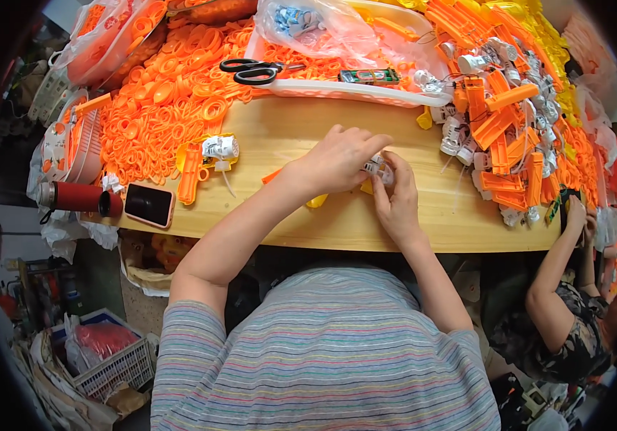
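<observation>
Above the middle of the wooden table point(294, 233), both my hands meet at a small white-and-clear cylindrical piece point(377, 167). My left hand point(337, 159) reaches over it from the left, its fingers closed on its upper side. From the right, my right hand point(399, 197) grips it between thumb and fingers. My fingers cover much of the piece. Under my left wrist, parts of a yellow piece point(316, 202) and an orange piece point(271, 176) peek out. Further left lies a white bottle point(220, 147) with a thin clear tube, beside an orange handle-like part point(190, 174).
Loose orange rings and parts point(161, 108) heap up at the back left. Black scissors point(254, 70) rest at a white tray point(308, 87). Orange-and-white assemblies point(502, 122) pile up right. A phone point(149, 205) and red flask point(79, 199) lie left. Another person point(560, 309) works at far right.
</observation>
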The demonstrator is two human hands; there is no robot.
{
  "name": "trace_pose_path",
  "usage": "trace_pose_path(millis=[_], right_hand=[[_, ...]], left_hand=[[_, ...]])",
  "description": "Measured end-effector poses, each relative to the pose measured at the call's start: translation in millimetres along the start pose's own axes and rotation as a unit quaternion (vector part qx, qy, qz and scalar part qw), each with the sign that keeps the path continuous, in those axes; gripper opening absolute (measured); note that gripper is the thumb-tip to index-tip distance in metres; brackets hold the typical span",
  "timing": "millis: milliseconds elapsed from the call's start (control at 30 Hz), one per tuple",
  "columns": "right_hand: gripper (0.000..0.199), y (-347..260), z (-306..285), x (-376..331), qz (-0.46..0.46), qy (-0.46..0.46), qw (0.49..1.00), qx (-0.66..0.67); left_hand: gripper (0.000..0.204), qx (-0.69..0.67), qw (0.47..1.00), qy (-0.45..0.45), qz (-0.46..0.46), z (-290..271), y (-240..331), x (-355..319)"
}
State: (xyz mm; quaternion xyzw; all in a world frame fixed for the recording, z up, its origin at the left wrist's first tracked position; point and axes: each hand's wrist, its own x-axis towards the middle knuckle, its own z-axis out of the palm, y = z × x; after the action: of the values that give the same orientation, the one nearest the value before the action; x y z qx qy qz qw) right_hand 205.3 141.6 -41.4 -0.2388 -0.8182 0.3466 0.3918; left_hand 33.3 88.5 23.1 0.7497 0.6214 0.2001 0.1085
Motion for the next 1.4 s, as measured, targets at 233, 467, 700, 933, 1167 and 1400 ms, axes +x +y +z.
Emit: trace_pose_path(millis=[233, 467, 700, 933, 1167, 1400], right_hand=[[0.032, -10, 22, 11, -0.086, -0.016, 0.994, -0.058], [0.029, -16, 32, 8, -0.085, -0.005, 0.995, -0.055], [0.026, -19, 36, 8, -0.084, 0.011, 0.995, -0.061], [0.02, -18, 40, 8, -0.034, 0.011, 0.999, -0.017], [0.021, -12, 48, 8, -0.006, 0.042, 0.999, -0.01], [0.025, -19, 46, 9, -0.035, 0.026, 0.999, -0.025]], left_hand=[[0.022, -0.008, 0.98, 0.154, -0.125, 3, -12, -41], [0.012, -0.054, 0.97, 0.2, -0.124, 8, -15, -52], [0.016, 0.042, 0.962, 0.264, -0.062, 30, 5, -67], [0.031, 0.102, 0.964, 0.242, -0.049, 41, 12, -85], [0.029, 0.025, 0.957, 0.279, -0.082, 25, 7, -82], [0.013, 0.063, 0.952, 0.278, -0.114, 13, -5, -75]])
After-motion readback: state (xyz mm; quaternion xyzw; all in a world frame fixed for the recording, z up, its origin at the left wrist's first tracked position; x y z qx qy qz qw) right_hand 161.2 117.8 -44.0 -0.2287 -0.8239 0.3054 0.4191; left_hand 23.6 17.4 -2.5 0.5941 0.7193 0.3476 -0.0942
